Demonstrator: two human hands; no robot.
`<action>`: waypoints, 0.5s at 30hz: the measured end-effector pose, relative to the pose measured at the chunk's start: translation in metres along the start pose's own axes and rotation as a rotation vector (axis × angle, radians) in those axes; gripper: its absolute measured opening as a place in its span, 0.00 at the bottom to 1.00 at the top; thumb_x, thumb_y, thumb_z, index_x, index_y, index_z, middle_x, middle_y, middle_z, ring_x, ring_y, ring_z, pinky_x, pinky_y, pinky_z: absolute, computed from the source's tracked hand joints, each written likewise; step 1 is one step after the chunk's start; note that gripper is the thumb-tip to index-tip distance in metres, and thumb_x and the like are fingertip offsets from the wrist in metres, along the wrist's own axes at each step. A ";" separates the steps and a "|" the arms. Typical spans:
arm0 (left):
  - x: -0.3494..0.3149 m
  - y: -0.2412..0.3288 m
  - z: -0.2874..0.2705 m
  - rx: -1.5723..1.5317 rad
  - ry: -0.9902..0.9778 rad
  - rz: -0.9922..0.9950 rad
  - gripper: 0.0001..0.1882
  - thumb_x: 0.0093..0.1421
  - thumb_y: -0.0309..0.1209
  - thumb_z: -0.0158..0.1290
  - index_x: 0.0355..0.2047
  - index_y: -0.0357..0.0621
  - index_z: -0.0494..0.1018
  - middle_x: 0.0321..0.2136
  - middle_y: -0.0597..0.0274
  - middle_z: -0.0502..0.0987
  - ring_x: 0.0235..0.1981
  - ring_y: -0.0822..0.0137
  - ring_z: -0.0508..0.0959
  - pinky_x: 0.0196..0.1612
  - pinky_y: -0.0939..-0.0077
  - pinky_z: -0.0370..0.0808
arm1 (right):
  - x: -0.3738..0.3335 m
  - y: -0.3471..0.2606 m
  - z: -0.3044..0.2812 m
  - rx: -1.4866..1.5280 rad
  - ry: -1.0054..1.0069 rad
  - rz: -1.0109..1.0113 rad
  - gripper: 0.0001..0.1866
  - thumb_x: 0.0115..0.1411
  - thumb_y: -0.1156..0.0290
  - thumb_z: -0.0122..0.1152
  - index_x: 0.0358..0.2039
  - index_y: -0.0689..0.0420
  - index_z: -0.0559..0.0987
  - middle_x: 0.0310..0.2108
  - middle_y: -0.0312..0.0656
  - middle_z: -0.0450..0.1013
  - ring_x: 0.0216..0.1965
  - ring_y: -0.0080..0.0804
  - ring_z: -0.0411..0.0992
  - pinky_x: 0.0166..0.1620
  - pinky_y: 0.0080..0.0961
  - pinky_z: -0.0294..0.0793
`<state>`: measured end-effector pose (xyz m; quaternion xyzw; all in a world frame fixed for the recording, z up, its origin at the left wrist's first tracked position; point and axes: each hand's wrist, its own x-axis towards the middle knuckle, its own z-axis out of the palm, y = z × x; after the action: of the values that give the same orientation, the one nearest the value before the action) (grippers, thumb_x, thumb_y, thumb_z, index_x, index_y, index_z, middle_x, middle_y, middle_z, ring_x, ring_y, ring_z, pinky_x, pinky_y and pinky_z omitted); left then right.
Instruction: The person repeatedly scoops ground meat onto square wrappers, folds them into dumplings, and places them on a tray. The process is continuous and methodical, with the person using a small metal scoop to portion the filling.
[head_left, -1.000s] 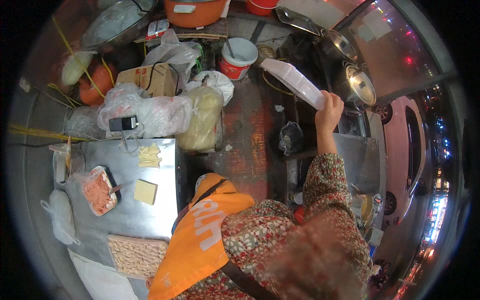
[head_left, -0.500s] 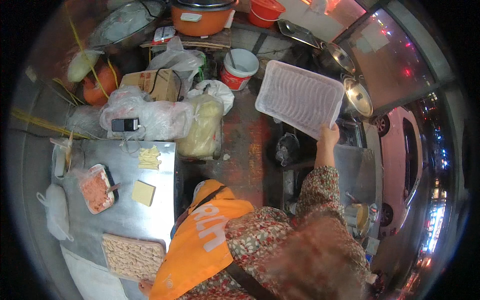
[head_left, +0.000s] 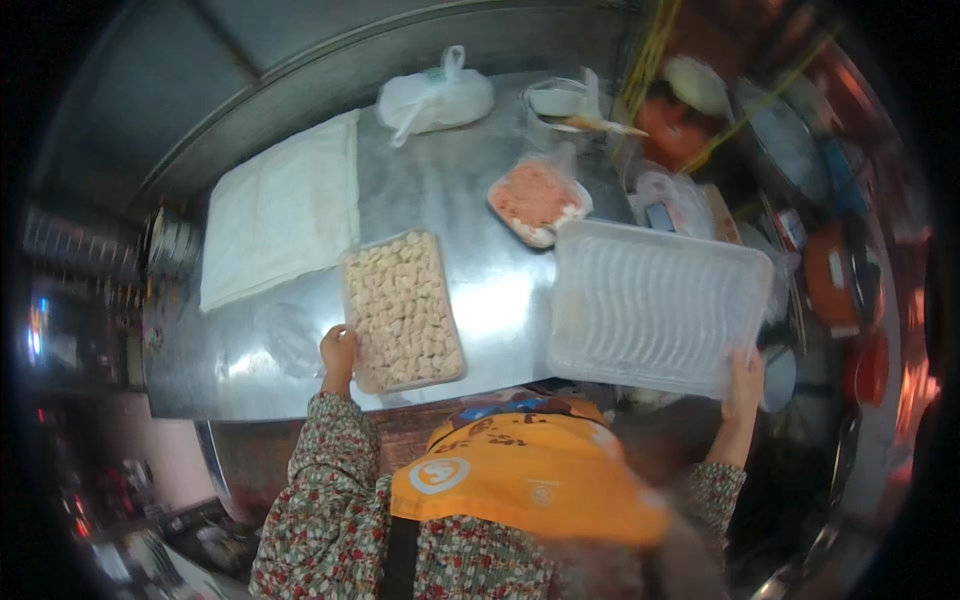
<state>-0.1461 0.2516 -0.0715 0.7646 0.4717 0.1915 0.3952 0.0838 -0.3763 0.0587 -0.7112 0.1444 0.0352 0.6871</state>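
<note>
My right hand grips the near right corner of a translucent plastic tray with a rippled bottom and nothing in it. That tray hangs over the table's right part and its near edge. At the left, my left hand is closed on the side of a shallow tray, which lies on the steel table. Rows of small pale dumplings fill this second tray. Beyond the plastic tray, a white container of pink minced meat stands partly wrapped in clear film.
A folded white cloth covers the table's far left. Along the back lie a tied white plastic bag and a clear container with utensils. Bags, an orange pot and a red bucket crowd the right side.
My view has turned from the floor and shelves toward the table. The plastic tray in my right hand has come round over the table. My left hand is still at the dumpling tray.
</note>
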 end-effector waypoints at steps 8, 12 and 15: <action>0.000 0.013 0.001 0.330 -0.041 -0.067 0.16 0.51 0.35 0.53 0.37 0.38 0.77 0.31 0.48 0.79 0.34 0.53 0.79 0.39 0.63 0.73 | 0.112 -0.095 0.231 -0.558 -0.859 -0.059 0.17 0.56 0.69 0.59 0.45 0.63 0.76 0.34 0.35 0.74 0.32 0.23 0.70 0.35 0.20 0.70; -0.005 0.025 -0.001 0.362 -0.017 -0.063 0.17 0.49 0.34 0.53 0.39 0.41 0.77 0.34 0.47 0.78 0.36 0.52 0.78 0.40 0.62 0.73 | 0.141 -0.089 0.313 -0.899 -1.004 -0.079 0.16 0.55 0.66 0.61 0.40 0.63 0.78 0.31 0.35 0.74 0.29 0.24 0.70 0.33 0.21 0.69; -0.009 0.031 -0.004 0.274 -0.001 -0.245 0.17 0.48 0.33 0.54 0.39 0.42 0.77 0.35 0.47 0.78 0.37 0.51 0.77 0.41 0.62 0.73 | 0.164 -0.075 0.339 -1.119 -1.088 -0.084 0.16 0.54 0.63 0.62 0.37 0.63 0.80 0.29 0.36 0.74 0.28 0.24 0.70 0.32 0.22 0.69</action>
<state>-0.1351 0.2380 -0.0441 0.7483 0.5826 0.0754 0.3081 0.3104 -0.0661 0.0724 -0.8396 -0.2791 0.4203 0.2015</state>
